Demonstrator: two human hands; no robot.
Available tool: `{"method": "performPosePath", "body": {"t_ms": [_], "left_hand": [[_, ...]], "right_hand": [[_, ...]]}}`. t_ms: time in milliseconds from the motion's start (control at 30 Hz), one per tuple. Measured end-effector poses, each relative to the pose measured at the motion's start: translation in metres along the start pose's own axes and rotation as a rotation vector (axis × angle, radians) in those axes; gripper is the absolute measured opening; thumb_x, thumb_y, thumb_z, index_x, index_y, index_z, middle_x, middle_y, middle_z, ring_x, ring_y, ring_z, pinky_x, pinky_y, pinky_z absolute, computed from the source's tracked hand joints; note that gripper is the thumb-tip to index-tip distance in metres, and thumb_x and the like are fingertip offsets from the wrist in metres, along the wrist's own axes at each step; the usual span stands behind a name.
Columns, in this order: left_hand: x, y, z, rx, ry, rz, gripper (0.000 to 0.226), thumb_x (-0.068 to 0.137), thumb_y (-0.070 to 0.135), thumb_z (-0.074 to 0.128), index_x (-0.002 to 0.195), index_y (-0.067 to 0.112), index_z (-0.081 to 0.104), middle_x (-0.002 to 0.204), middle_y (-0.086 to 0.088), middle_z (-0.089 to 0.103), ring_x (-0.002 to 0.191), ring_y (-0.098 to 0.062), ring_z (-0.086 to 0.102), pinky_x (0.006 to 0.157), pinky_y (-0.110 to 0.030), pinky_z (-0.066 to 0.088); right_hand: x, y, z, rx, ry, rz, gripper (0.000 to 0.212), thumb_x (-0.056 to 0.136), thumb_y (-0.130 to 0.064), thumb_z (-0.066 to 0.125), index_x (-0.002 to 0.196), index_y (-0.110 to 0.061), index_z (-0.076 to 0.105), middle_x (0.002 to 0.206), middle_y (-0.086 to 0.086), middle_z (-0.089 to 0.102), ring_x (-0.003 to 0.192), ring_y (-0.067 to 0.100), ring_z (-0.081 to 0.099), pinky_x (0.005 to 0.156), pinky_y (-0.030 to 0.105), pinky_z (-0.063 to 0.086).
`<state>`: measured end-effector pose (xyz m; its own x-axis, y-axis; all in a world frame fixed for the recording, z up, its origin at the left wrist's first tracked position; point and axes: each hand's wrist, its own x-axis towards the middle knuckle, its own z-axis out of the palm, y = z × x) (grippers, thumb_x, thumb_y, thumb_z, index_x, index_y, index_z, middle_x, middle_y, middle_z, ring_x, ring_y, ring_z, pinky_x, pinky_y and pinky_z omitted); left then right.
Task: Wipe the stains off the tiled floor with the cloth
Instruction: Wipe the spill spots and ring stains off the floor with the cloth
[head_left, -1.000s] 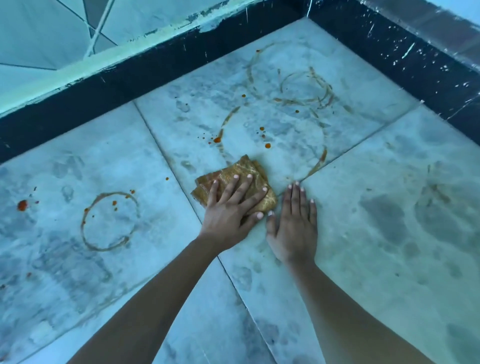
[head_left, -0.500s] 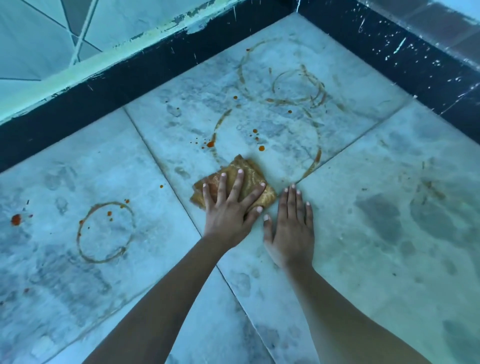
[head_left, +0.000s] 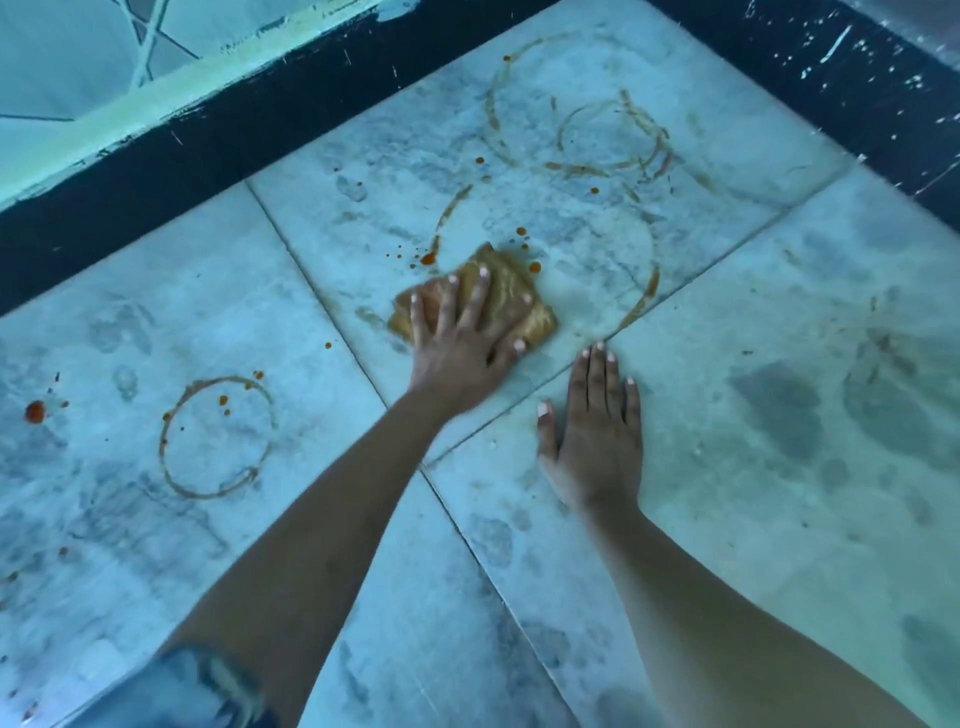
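Left grip (head_left: 457, 358): spread flat, pressing cloth (head_left: 537, 322) | Right grip (head_left: 597, 431): flat, fingers straight, on tiled floor (head_left: 753, 545) | ring stains (head_left: 608, 140) toward floor's far corner

Single view: head cam, wide-angle, worn on the person. Faces fwd & steeply down onto the tiled floor (head_left: 727, 519), close in. Left hand (head_left: 457, 353) sits near frame centre, right hand (head_left: 597, 431) just right of it, both reaching in from the btm edge. Dark skirting (head_left: 156, 171) crosses top & upper-right corner, the view's far limit.
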<state>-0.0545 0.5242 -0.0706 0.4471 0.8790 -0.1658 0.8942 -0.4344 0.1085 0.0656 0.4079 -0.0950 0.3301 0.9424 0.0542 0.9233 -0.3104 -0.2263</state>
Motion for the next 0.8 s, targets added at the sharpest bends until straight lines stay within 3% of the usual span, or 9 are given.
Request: {"method": "performPosePath", "body": {"t_ms": [100, 200, 333, 467, 633, 733, 800], "left_hand": [[0.042, -0.033, -0.010, -0.122, 0.021, -0.176, 0.049, 0.096, 0.057, 0.021, 0.144, 0.052, 0.011, 0.160, 0.002, -0.007, 0.145, -0.030, -0.009, 0.111, -0.061, -0.010], [0.026, -0.038, -0.007, -0.186, 0.062, -0.301, 0.048, 0.097, 0.054, 0.020, 0.144, 0.051, 0.010, 0.160, 0.001, -0.007, 0.145, -0.031, -0.010, 0.111, -0.061, -0.010], [-0.029, -0.002, 0.006, -0.105, 0.061, -0.214, 0.050, 0.097, 0.055, 0.019, 0.145, 0.050, 0.006, 0.159, -0.001, -0.010, 0.145, -0.034, -0.011, 0.109, -0.061, -0.012], [0.018, -0.023, -0.004, -0.012, 0.025, -0.091, 0.051, 0.095, 0.059, 0.019, 0.144, 0.052, 0.007, 0.160, 0.001, -0.006, 0.145, -0.032, -0.007, 0.111, -0.063, -0.007], [0.070, -0.069, -0.018, -0.172, 0.045, -0.341, 0.052, 0.095, 0.059, 0.018, 0.146, 0.049, 0.010, 0.160, 0.001, -0.007, 0.145, -0.033, -0.009, 0.110, -0.064, -0.008], [0.035, -0.044, -0.012, -0.242, 0.073, -0.492, 0.051, 0.097, 0.052, 0.020, 0.147, 0.045, 0.010, 0.159, -0.003, -0.010, 0.144, -0.035, -0.012, 0.109, -0.065, -0.006], [0.004, -0.011, -0.007, -0.197, 0.062, -0.459, 0.052, 0.098, 0.051, 0.022, 0.147, 0.045, 0.008, 0.159, -0.005, -0.009, 0.144, -0.037, -0.011, 0.109, -0.064, -0.008]], "right_hand": [[0.000, 0.000, 0.001, -0.014, -0.009, -0.009, 0.070, 0.089, -0.041, 0.025, 0.144, 0.002, 0.028, 0.152, 0.018, 0.028, 0.142, 0.028, 0.025, 0.114, 0.041, 0.011], [0.000, 0.000, 0.000, -0.013, -0.011, 0.007, 0.070, 0.090, -0.042, 0.024, 0.145, 0.001, 0.027, 0.153, 0.017, 0.026, 0.142, 0.027, 0.023, 0.115, 0.040, 0.008], [-0.001, -0.001, -0.001, -0.014, -0.022, 0.011, 0.070, 0.090, -0.042, 0.024, 0.145, 0.001, 0.025, 0.154, 0.017, 0.024, 0.143, 0.027, 0.022, 0.116, 0.039, 0.007], [0.000, -0.001, 0.000, -0.024, -0.025, 0.005, 0.070, 0.090, -0.042, 0.023, 0.146, 0.001, 0.024, 0.154, 0.016, 0.024, 0.143, 0.027, 0.021, 0.115, 0.040, 0.007], [0.000, 0.000, -0.001, -0.016, -0.019, -0.001, 0.070, 0.090, -0.042, 0.024, 0.145, 0.001, 0.025, 0.153, 0.017, 0.025, 0.143, 0.027, 0.022, 0.115, 0.040, 0.008], [-0.001, -0.001, -0.001, -0.016, -0.020, 0.009, 0.069, 0.090, -0.041, 0.025, 0.145, 0.001, 0.027, 0.153, 0.017, 0.026, 0.142, 0.026, 0.024, 0.115, 0.038, 0.007], [0.000, -0.002, -0.002, -0.011, -0.014, 0.013, 0.069, 0.089, -0.040, 0.027, 0.144, 0.001, 0.029, 0.152, 0.017, 0.027, 0.141, 0.027, 0.026, 0.115, 0.039, 0.008]]}}
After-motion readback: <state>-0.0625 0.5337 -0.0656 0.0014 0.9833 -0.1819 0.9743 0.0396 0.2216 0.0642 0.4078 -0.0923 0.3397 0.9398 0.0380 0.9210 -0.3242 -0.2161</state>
